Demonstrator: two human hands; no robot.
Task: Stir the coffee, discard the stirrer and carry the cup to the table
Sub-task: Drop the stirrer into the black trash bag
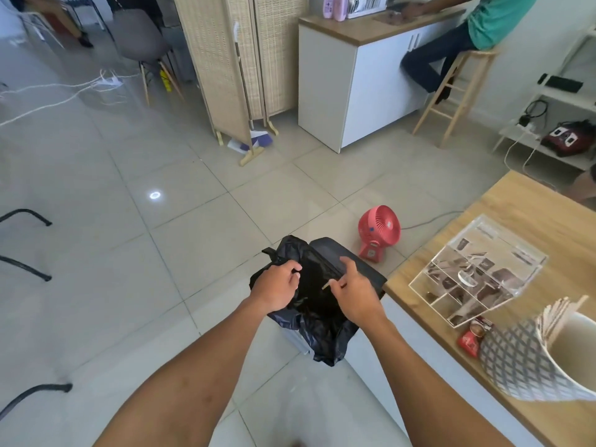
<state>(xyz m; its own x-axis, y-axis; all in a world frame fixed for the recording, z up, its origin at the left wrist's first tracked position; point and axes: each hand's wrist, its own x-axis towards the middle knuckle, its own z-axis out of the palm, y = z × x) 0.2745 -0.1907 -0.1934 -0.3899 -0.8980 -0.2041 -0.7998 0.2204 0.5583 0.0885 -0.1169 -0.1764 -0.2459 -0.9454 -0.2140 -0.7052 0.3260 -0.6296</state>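
A small bin lined with a black bag (317, 321) stands on the tiled floor beside the wooden counter (503, 221). My left hand (277, 287) grips the bag's left rim and holds it apart. My right hand (353, 293) pinches a short wooden stirrer (326, 286) over the bin's dark mouth; only its tip shows past my fingers. At the counter's near right a patterned paper cup (532, 359) stands with several wooden stirrers (561, 309) showing behind its rim. No coffee is visible in it.
A clear acrylic box of sachets (477, 269) sits on the counter. A red fan (377, 232) stands on the floor behind the bin. A person sits on a wooden stool (451, 88) at a white cabinet (351, 82). A broom leans against a wicker screen (225, 62).
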